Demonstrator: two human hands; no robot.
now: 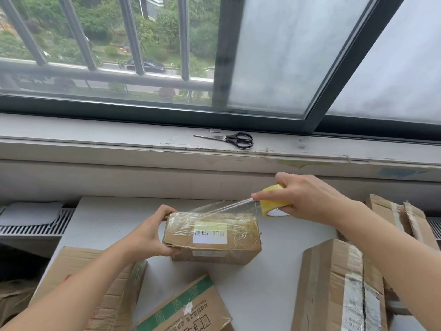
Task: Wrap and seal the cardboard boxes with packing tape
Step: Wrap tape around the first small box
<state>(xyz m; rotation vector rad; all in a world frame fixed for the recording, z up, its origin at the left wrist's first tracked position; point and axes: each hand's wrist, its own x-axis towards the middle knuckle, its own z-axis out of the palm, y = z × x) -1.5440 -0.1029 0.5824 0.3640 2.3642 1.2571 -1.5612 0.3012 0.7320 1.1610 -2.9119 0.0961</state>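
White label (210,233) on the front of the small box (212,237) — printed "线长: 36mm", clear. A second pale label lower on the same box is too faint to read. Green-striped box (186,309) at the near edge — rows of Chinese characters and small square icons, upside down to the camera, not legible. Tall box (338,287) at right: worn white strip ends in what looks like "2-10". Tape roll (272,206) core shows an "N", rest hidden. Red print on the left box (95,283), unreadable.

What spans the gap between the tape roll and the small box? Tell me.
Head view: a stretched strip of clear tape runs from the tape roll in the right hand to the small box.
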